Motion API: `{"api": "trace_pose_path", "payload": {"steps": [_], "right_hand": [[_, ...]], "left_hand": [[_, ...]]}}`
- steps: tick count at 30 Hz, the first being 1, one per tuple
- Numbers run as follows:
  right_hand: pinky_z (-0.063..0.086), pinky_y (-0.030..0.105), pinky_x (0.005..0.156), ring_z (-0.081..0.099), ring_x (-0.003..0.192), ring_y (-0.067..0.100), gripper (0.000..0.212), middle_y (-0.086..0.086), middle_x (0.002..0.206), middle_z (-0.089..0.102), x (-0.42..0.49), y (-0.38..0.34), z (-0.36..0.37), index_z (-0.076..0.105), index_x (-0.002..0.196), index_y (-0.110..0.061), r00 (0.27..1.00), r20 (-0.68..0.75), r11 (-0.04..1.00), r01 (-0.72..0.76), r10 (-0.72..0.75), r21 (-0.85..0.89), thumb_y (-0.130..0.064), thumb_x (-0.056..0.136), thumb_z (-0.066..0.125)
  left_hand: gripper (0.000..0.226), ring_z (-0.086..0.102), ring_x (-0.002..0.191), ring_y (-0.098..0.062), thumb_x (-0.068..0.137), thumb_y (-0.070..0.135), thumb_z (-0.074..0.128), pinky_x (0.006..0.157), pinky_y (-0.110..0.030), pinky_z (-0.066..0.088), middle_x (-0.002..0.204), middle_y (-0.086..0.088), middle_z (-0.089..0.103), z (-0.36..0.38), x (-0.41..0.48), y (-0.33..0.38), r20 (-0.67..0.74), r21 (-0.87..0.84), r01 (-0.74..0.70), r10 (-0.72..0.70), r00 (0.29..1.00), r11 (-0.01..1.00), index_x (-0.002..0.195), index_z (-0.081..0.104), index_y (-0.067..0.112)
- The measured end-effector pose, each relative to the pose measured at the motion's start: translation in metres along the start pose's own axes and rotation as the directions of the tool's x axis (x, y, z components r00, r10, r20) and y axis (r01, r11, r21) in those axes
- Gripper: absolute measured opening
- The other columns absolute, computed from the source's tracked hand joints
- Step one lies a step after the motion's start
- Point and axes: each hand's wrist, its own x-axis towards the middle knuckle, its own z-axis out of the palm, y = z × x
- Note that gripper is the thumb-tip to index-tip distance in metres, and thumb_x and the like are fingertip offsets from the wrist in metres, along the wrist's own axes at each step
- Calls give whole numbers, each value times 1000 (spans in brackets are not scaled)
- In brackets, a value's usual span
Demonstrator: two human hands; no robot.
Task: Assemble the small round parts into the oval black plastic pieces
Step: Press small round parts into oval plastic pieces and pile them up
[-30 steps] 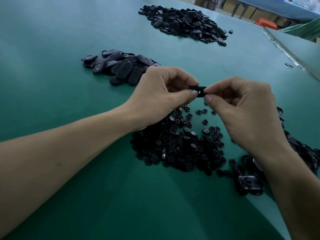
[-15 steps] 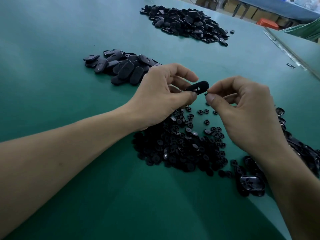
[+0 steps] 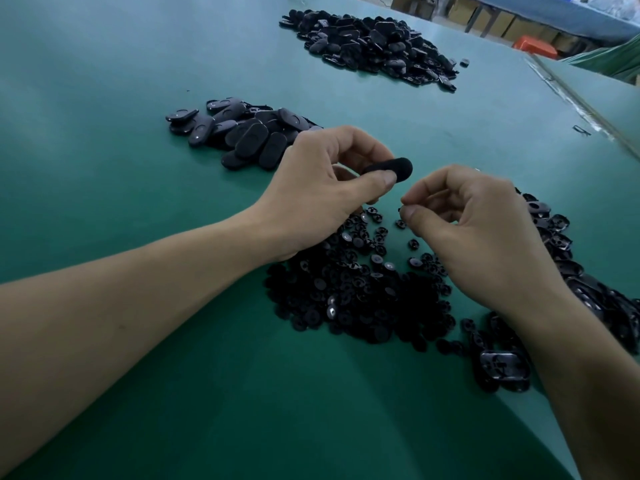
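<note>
1. The left hand [image 3: 322,188] pinches one oval black piece [image 3: 394,168] between thumb and fingers, up above the green bench [image 3: 104,168].
2. The right hand [image 3: 478,230] is just beside it, fingers curled, thumb and fingertip pressed together. I cannot tell if it holds a part.
3. A pile of small round parts [image 3: 356,292] lies under both hands.
4. A heap of oval pieces [image 3: 242,133] lies behind the left hand.

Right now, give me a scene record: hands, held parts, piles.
left hand: grips oval black piece, held above the table
right hand: thumb and forefinger pinched; contents too small to tell
small round parts: loose heap below both hands
near oval pile: beyond left hand
far pile: far end of green table
right pile: dark pieces beside right wrist
</note>
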Motion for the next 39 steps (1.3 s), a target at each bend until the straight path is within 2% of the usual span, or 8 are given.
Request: {"api": "trace_pose_path", "payload": {"steps": [3, 7, 18, 29, 34, 36, 39], "right_hand": [[48, 9, 60, 64, 71, 2, 14, -9, 74, 68, 0, 0, 0, 68, 83, -27, 1000, -3, 1000, 0, 1, 15, -15, 90, 72], [50, 13, 65, 64, 71, 2, 13, -10, 74, 68, 0, 0, -1, 68, 83, -27, 1000, -6, 1000, -1, 1, 11, -16, 89, 72], [48, 9, 65, 64, 70, 0, 13, -11, 73, 68, 1, 4, -1, 69, 82, -27, 1000, -21, 1000, -21, 21, -7, -16, 89, 73], [46, 7, 60, 61, 64, -3, 14, -12, 71, 67, 2, 7, -1, 71, 83, -27, 999, 13, 999, -52, 53, -12, -16, 90, 70], [56, 21, 71, 68, 72, 3, 16, -10, 75, 70, 2, 1, -3, 69, 85, -30, 996, -83, 997, 28, -22, 75, -16, 89, 74], [57, 20, 69, 70, 71, 6, 19, -9, 75, 72, 2, -2, -4, 69, 84, -32, 989, -136, 990, 80, -63, 120, -15, 87, 77], [53, 17, 65, 67, 67, 4, 19, -15, 76, 72, 1, -4, -5, 71, 82, -33, 985, -143, 985, 111, -93, 130, -16, 86, 78]], "left_hand": [[8, 69, 69, -19, 81, 21, 76, 64, -29, 54, 74, 6, 70, 0, 0, 0, -9, 0, -1, 1, 1000, 1000, 86, 70, 26], [9, 68, 68, -17, 81, 21, 76, 63, -28, 52, 74, 6, 70, 0, 0, -1, -11, -4, 1, -1, 1000, 1000, 85, 70, 26], [9, 69, 67, -13, 79, 23, 75, 61, -24, 51, 73, 5, 70, 1, 0, -1, -36, -35, 15, -16, 999, 999, 86, 70, 25], [11, 67, 67, -9, 92, 8, 69, 61, -21, 53, 72, 6, 68, 0, 3, -1, -104, -96, 28, -38, 994, 995, 90, 68, 19], [13, 69, 70, -9, 89, 4, 72, 63, -19, 53, 78, 1, 73, 0, 2, -1, -66, -72, 29, -33, 997, 997, 97, 71, 14], [17, 70, 69, -10, 86, 3, 75, 64, -19, 53, 76, 2, 75, 0, 1, -1, -39, -56, 24, -26, 999, 998, 95, 72, 17], [21, 72, 71, -12, 81, 3, 79, 67, -21, 55, 78, 0, 76, 0, 0, 0, 2, -47, 11, -11, 1000, 999, 91, 72, 20]]}}
